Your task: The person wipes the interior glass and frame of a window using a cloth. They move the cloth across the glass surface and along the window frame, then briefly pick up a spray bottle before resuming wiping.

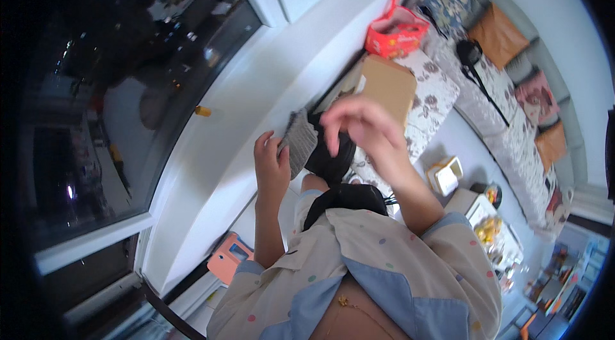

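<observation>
My left hand (272,159) grips the edge of a grey ribbed cloth (302,145) that looks knitted, beside the white window sill (211,147). My right hand (367,128) is raised to the right of the cloth, slightly blurred. Its fingers are bent and apart, with nothing seen between them. Below both hands lies a black bag or dark fabric item (334,159), partly covered by the cloth and my right hand. A cardboard box (389,83) rests beyond my right hand on a flower-patterned cover (435,95).
A red carrier bag (396,35) stands at the far end by the sill. A small yellow object (202,111) sits on the sill. To the right runs a sofa with cushions (498,35) and a black strapped bag (470,54). A white table (504,239) holds several items.
</observation>
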A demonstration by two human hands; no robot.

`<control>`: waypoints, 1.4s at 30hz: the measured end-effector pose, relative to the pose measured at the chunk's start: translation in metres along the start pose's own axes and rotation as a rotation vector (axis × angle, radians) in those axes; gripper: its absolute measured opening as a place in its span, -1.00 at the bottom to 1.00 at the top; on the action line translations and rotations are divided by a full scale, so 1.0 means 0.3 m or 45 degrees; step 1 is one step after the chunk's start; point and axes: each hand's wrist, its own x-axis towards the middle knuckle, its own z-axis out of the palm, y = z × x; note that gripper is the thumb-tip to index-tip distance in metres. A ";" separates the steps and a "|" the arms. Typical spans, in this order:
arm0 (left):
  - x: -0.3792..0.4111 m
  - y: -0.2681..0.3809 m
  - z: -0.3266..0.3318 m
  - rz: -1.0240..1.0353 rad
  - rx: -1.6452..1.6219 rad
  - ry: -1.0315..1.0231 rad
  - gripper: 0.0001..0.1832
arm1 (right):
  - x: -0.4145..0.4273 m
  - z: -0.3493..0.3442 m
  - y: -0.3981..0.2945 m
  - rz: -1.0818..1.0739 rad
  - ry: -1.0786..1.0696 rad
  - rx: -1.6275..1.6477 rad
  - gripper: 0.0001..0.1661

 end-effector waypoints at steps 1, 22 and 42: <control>0.026 -0.033 0.013 0.050 0.038 -0.009 -0.79 | 0.046 -0.053 0.040 0.040 0.063 -0.203 -0.70; 0.249 -0.444 0.159 0.197 0.133 0.139 -0.75 | 1.502 0.009 -0.691 -1.149 0.437 -1.180 -0.28; 0.254 -0.447 0.161 0.274 0.164 0.081 -0.74 | 1.564 0.085 -0.849 -1.260 0.767 -1.619 -0.27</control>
